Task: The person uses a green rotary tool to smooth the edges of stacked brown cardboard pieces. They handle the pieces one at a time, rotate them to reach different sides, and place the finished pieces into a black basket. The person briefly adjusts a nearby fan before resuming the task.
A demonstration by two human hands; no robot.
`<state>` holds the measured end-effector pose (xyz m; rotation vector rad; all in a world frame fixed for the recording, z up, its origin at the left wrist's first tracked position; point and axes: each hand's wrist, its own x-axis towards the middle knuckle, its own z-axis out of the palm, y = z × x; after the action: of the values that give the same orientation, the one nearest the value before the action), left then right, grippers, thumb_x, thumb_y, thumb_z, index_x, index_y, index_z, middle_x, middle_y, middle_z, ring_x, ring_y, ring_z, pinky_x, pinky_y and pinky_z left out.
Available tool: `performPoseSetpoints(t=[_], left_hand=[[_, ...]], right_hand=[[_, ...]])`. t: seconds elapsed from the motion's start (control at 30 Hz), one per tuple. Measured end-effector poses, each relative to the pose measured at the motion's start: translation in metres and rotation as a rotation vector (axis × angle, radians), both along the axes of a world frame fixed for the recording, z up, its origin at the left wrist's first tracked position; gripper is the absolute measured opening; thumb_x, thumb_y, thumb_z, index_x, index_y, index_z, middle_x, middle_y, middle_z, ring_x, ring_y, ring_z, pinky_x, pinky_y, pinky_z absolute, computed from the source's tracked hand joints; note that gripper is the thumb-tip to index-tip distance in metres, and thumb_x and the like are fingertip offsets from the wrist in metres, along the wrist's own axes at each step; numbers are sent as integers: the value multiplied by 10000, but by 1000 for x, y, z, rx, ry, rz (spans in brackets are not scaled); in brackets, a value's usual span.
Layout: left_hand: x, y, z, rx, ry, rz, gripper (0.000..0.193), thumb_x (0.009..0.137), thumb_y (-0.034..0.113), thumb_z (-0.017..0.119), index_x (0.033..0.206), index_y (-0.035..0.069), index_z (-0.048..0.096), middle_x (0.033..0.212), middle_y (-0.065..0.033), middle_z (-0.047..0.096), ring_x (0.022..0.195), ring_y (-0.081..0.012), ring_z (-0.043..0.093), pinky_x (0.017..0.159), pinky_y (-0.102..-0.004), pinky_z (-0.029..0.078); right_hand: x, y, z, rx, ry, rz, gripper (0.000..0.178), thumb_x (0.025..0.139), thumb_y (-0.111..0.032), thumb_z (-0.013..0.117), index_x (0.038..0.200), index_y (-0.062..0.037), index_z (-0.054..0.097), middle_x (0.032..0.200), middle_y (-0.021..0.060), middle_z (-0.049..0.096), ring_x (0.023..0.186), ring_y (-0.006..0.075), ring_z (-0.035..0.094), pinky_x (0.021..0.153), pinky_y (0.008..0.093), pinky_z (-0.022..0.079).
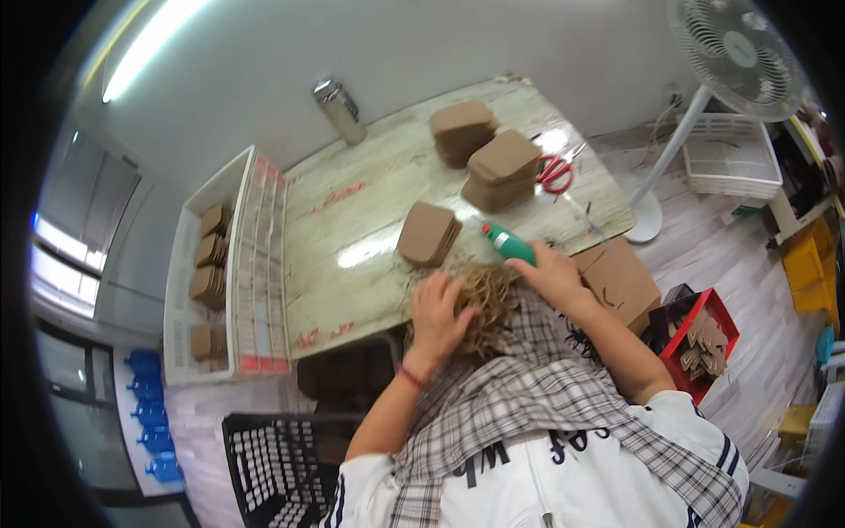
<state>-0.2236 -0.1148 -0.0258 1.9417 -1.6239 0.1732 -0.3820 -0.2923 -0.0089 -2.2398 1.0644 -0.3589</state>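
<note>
My right hand [554, 280] is wrapped round a green handheld tool [510, 244] with a white band and a red spot near its front end. Its narrow tip points toward a small stack of brown rounded pieces [428, 235] near the table's front edge. My left hand [435, 317], fingers stretched and thumb apart, rests against a tangle of thin tan strips [487, 304] at that edge, over my lap. Whether a small piece is under its fingers is hidden. Two taller stacks of similar brown pieces [463, 132] [503, 167] stand farther back.
Red-handled scissors [556, 173] lie beside the stacks. A metal flask [340, 112] stands at the back. White crate [243, 264] with brown pieces adjoins the table's left. To the right are a cardboard box [619, 280], a red box [704, 339] and a standing fan [738, 55].
</note>
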Motion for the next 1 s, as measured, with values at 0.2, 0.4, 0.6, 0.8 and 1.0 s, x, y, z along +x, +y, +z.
performPoseSetpoints(t=[0.2,0.4,0.6,0.8,1.0], left_hand=[[-3,21,-11,-14,20,-18,525,729,214,729,1193,44,553,1305,-161,473,1212,-353,421,1039,-482,297],[-1,-33,1,-53,-26,-91,522,783,210,698,1235,30,509,1332,-177,444,1243,-344,406,1065,-500,276],[1,-69,12,90,-72,-174,615,765,309,700,1275,39,487,1334,-172,454,1284,-341,371,1095,-533,193],[16,-92,27,240,-92,-322,539,727,339,719,1184,85,586,1311,-150,483,1287,-343,370,1094,-560,182],[33,-152,4,161,94,-737,449,684,248,736,1111,139,649,1214,-131,564,1160,-332,506,1025,-505,325]], right_hand=[[50,-24,-36,-157,15,143,514,793,-322,606,1191,-30,463,1007,209,612,928,378,596,812,449,475],[97,-32,-52,-592,17,163,602,709,-324,724,1185,-21,514,942,101,595,903,264,559,758,373,446],[64,-55,-23,-502,-181,292,631,752,-275,693,1273,7,475,950,139,605,916,302,578,789,401,469],[-24,-210,165,-1309,-369,114,269,824,-123,600,1078,-39,622,991,109,644,860,264,624,762,384,494],[-86,-376,394,-1660,-256,-492,271,790,-252,693,1022,-113,694,976,150,692,833,228,670,798,363,515]])
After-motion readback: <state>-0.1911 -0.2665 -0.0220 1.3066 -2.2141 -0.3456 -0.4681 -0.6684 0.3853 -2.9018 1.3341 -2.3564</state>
